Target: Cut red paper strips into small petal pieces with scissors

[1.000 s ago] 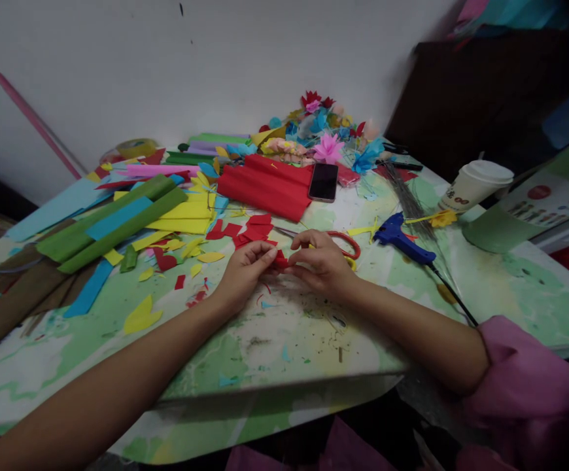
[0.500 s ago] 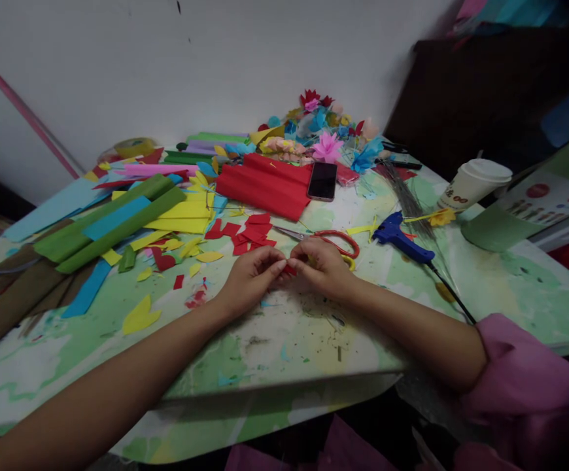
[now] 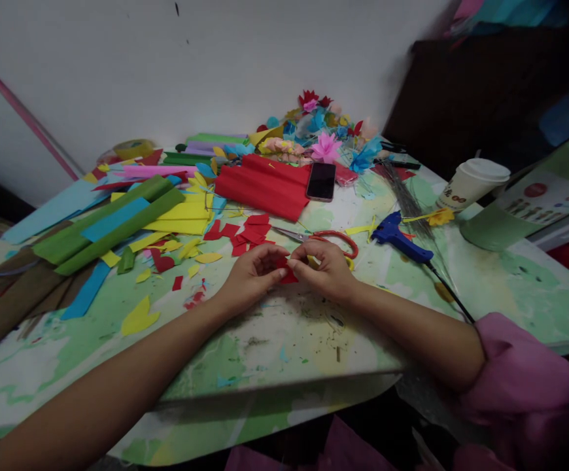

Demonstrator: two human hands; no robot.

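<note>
Between my fingertips is a small piece of red paper (image 3: 289, 273), partly hidden by the fingers. My left hand (image 3: 255, 275) pinches its left side with thumb and forefinger. From the other side, my right hand (image 3: 326, 268) pinches the same piece, the two hands nearly touching. Just behind them lies a pile of cut red paper pieces (image 3: 252, 232). A pair of scissors with orange-red handles (image 3: 336, 239) rests on the table behind my right hand, its handles partly covered.
A blue glue gun (image 3: 402, 237) with its cord lies at the right, near a lidded paper cup (image 3: 473, 183) and a green container (image 3: 534, 196). A phone (image 3: 321, 181) rests beside red crepe paper (image 3: 262, 186). Paper flowers (image 3: 326, 147) are heaped against the wall; green rolls (image 3: 118, 226) lie left.
The fingertips have parted slightly, and more of the red paper piece shows between them. Both hands stay in nearly the same place.
</note>
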